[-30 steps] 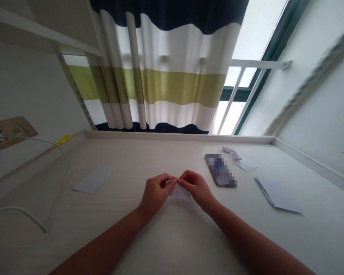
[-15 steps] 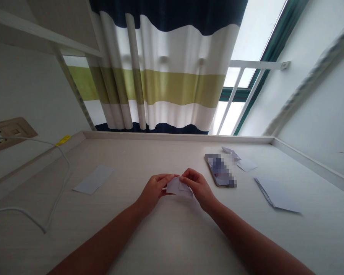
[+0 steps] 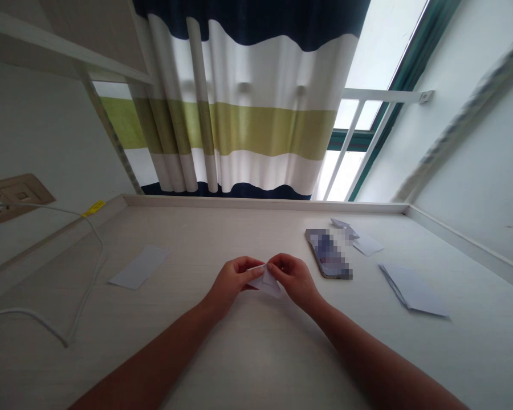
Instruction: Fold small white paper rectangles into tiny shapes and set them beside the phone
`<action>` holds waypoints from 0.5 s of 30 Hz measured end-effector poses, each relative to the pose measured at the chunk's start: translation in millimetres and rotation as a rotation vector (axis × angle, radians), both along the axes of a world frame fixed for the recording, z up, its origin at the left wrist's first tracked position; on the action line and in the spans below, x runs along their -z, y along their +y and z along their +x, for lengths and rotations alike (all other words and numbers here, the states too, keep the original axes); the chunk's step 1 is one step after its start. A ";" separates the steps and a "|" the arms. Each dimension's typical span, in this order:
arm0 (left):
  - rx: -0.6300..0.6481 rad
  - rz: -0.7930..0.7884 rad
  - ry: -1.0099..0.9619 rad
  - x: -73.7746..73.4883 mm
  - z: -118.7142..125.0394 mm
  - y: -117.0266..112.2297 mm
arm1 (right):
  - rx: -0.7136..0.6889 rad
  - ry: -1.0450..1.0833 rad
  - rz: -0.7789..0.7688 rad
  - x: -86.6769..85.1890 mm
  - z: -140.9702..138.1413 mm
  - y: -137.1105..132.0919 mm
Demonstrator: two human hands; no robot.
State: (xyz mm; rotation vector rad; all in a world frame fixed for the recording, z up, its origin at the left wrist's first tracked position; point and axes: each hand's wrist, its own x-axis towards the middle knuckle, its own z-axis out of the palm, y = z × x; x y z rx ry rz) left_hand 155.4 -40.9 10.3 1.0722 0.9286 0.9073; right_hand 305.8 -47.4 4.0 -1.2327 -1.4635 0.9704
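Observation:
Between my hands, just above the pale wooden tabletop, is a small folded piece of white paper (image 3: 268,283). My left hand (image 3: 231,281) is closed on its left part, the thumb lying on top and the fingers beneath. My right hand (image 3: 297,279) pinches the upper right edge between thumb and curled index finger. One flap of the paper hangs down between the two hands. The fingers partly cover its folds.
A phone (image 3: 328,254) lies right of my hands, with folded paper pieces (image 3: 346,229) behind it. Further right is a stack of white paper (image 3: 414,289). On the left are a loose white sheet (image 3: 140,266) and a white cable (image 3: 97,267). A raised edge (image 3: 256,203) runs along the back.
The paper has tilted, and its flap now shows as a narrower, pointed shape. My left thumb has slid further over it toward the right hand. Everything else stays in place.

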 end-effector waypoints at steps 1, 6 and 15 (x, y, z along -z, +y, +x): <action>-0.003 0.008 0.014 -0.2 0.1 -0.2 | 0.004 -0.010 0.006 -0.4 0.0 -0.1; -0.023 0.068 0.083 -3.5 1.0 -2.8 | 0.014 -0.070 0.045 -1.9 0.0 -1.4; -0.009 0.050 0.015 -3.7 1.3 -2.2 | 0.020 -0.101 0.064 -1.6 2.0 -0.6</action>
